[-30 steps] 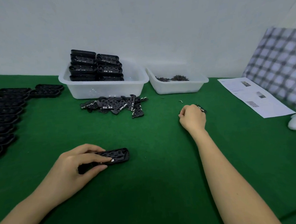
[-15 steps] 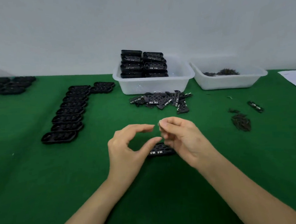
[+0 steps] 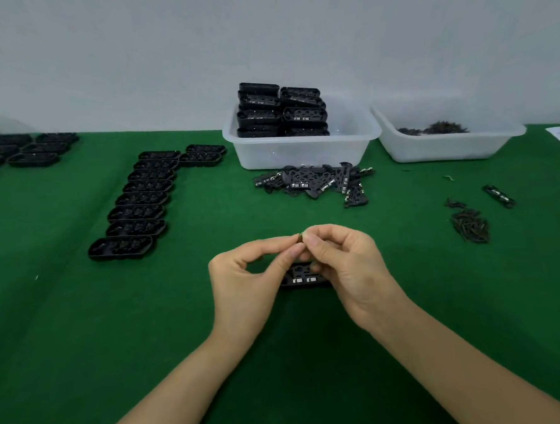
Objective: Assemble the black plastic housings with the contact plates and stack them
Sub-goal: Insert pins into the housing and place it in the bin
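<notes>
While both hands are meeting over the green felt table (image 3: 83,338) at centre, the left hand (image 3: 244,286) and right hand (image 3: 351,269) are pinching one tiny dark metal part (image 3: 300,237) between thumb & forefinger tips; too small to tell more. Other fingers of both are curling loosely. Just below the fingertips, a black plastic housing w/ silver contact tabs (image 3: 304,276) is lying flat on the felt, partly hidden by the right hand.

At 12 o'clock from the hands, a loose pile of black contact plates (image 3: 313,182) is sitting in front of a clear plastic bin (image 3: 301,151) holding stacked black housings (image 3: 279,113). At 1 o'clock, a second clear plastic bin (image 3: 448,145) is holding small dark bits. At 2–3 o'clock, a small heap of dark pins (image 3: 469,226) is lying near a single black plate (image 3: 499,195). At 10 o'clock, a row of black oval trays (image 3: 140,204) is running front to back, w/ more trays (image 3: 22,150) further out at 10–11 o'clock by the wall.
</notes>
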`<state>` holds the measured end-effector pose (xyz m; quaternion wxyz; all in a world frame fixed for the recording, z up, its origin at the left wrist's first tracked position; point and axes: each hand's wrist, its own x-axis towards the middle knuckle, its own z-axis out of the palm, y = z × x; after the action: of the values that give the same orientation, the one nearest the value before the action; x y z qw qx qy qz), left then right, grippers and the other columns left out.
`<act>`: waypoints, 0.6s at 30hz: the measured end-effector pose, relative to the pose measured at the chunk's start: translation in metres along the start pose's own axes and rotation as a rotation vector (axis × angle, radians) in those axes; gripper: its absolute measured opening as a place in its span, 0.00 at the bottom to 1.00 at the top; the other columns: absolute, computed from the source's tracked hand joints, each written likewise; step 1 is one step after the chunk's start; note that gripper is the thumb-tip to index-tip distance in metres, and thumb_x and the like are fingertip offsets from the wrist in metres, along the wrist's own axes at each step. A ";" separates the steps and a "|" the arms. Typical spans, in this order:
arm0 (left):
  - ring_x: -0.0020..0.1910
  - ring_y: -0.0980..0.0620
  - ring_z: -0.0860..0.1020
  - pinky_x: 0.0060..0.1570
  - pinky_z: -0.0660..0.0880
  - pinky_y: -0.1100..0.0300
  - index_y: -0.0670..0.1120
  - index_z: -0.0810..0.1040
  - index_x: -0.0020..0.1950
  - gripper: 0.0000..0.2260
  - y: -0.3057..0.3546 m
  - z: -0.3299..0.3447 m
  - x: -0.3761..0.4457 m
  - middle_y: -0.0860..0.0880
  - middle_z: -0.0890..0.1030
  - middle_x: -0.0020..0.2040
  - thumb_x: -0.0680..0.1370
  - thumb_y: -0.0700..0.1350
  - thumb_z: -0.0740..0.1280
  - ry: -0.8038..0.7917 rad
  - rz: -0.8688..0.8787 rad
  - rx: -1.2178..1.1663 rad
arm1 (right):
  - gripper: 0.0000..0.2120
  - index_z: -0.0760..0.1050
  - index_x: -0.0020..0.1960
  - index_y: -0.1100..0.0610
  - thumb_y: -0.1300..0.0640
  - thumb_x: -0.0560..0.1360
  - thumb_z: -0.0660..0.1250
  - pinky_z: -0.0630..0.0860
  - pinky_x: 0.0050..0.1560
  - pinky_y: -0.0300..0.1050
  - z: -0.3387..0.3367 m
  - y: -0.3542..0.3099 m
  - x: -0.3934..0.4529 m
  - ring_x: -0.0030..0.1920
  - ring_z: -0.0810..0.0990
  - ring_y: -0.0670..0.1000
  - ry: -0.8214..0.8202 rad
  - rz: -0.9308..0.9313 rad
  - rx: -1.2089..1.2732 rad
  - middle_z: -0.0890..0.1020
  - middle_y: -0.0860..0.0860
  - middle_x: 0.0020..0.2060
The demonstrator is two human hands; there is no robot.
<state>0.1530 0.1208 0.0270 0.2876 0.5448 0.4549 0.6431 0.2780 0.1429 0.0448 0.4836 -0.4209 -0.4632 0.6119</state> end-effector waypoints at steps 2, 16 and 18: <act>0.42 0.54 0.83 0.45 0.77 0.66 0.49 0.85 0.41 0.05 0.001 0.000 -0.001 0.54 0.85 0.39 0.67 0.42 0.73 -0.010 -0.040 -0.078 | 0.07 0.77 0.37 0.56 0.66 0.72 0.66 0.71 0.36 0.36 0.001 0.000 -0.001 0.32 0.78 0.42 0.016 -0.041 -0.006 0.80 0.46 0.28; 0.44 0.53 0.82 0.45 0.76 0.66 0.52 0.82 0.38 0.03 -0.007 -0.007 0.005 0.50 0.84 0.40 0.68 0.43 0.72 0.020 -0.174 -0.112 | 0.04 0.77 0.42 0.59 0.59 0.74 0.66 0.69 0.38 0.46 -0.111 -0.026 0.044 0.42 0.76 0.56 0.607 -0.430 -1.530 0.79 0.53 0.41; 0.42 0.55 0.81 0.46 0.75 0.65 0.51 0.80 0.39 0.07 -0.008 -0.008 0.003 0.52 0.83 0.39 0.70 0.38 0.72 -0.024 -0.117 0.048 | 0.06 0.79 0.45 0.61 0.59 0.74 0.66 0.69 0.40 0.48 -0.142 -0.022 0.050 0.44 0.77 0.59 0.635 -0.232 -1.653 0.81 0.57 0.43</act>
<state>0.1437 0.1250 0.0209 0.3168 0.5316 0.4980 0.6075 0.4103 0.2168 0.0320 0.1900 -0.7352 -0.6403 -0.1158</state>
